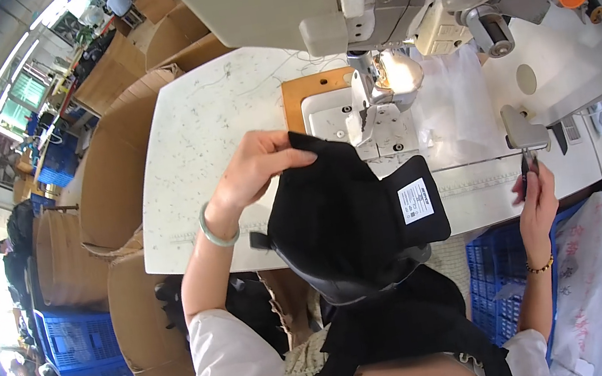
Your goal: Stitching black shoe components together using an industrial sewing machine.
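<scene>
My left hand (263, 166) is closed, its thumb and fingers pinching the top edge of a black fabric piece (333, 222) shaped like a bag or pouch. The piece hangs over the front edge of the sewing table, close to my body. A flap with a white printed label (416, 200) sticks out on its right side. Off to the right, beside the table's front edge, my right hand (538, 187) has its fingers closed round a small, slim dark tool (524, 178). It looks like thread snips, though the fingers cover part of it.
A sewing machine (376, 13) with its lamp lit stands over the white table (208, 139), needle area just beyond the fabric. A grey box-shaped part (524, 130) is near my right hand. Cardboard boxes (119, 168) stand at left, blue crates (89, 360) (499, 291) on both sides.
</scene>
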A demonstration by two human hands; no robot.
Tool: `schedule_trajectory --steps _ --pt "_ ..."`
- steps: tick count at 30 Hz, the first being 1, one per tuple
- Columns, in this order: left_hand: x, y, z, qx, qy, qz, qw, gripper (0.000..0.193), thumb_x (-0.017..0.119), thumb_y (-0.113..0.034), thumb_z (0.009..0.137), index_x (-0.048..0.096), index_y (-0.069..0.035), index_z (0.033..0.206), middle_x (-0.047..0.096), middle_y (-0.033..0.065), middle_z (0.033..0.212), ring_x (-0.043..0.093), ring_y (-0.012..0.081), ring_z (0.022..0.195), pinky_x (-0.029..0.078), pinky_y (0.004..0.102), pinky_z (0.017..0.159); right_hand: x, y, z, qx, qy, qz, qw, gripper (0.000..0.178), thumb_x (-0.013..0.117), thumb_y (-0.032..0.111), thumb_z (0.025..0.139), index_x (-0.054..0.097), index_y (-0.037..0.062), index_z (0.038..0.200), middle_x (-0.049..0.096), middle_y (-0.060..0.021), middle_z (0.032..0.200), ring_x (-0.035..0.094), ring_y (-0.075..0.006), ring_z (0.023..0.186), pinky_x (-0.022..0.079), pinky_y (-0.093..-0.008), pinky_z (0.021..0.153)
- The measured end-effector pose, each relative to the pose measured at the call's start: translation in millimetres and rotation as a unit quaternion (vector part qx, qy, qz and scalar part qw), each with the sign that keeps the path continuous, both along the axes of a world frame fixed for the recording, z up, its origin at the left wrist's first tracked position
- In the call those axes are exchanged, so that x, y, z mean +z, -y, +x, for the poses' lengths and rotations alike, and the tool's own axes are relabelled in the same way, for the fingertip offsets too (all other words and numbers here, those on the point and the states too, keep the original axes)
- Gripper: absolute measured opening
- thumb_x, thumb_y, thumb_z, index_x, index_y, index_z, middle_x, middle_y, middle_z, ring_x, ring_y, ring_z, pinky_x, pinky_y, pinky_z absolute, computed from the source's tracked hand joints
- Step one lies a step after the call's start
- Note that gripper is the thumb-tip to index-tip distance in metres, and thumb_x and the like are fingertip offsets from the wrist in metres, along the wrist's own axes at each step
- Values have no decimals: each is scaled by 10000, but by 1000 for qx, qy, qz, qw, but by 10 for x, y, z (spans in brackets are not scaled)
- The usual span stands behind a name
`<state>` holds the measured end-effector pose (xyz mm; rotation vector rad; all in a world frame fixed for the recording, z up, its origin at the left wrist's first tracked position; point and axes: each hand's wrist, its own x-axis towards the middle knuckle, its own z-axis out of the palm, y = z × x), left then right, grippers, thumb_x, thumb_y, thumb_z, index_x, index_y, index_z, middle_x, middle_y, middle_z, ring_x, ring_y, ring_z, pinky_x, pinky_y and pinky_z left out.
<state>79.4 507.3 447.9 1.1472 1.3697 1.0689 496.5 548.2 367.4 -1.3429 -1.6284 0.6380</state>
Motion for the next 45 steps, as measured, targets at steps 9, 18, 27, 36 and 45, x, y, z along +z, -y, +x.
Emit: schedule_trajectory --steps 9,18,27,36,45 --pt "-5 -213 136 -101 -13 -6 995 108 701 -114 748 661 -30 693 487 -78 554 334 -20 447 190 173 390 1290 -221 -1370 346 285 319 835 365 661 209 756 615 101 1102 453 -31 751 471 -174 633 415 -299 572" --pt "101 -223 166 -127 -27 26 991 221 664 -137 774 576 -68 583 421 -94 526 313 -12 457 195 198 405 1296 -256 -1654 329 421 405 742 367 668 169 702 613 89 1055 464 -2 753 519 -132 629 430 -275 569" --pt "61 -208 137 -114 2 -21 993 322 640 -120 778 473 -94 504 383 -91 504 296 -8 443 187 201 400 1358 -302 -1609 265 365 385 805 205 627 126 779 611 68 975 502 1 776 537 -124 622 442 -277 571" --pt "-162 -24 40 -97 234 -25 967 180 578 -159 849 643 -3 913 580 -29 774 492 14 607 375 133 514 1062 35 -1994 495 -60 -226 837 296 553 229 911 439 26 1094 500 -51 796 489 -124 676 413 -273 598" --pt "73 466 -57 -23 -44 -13 999 335 676 -93 783 588 62 1066 636 94 918 586 114 893 475 232 735 748 147 -2097 345 119 106 925 325 619 230 851 469 53 1078 596 -78 736 612 -218 576 468 -319 492"
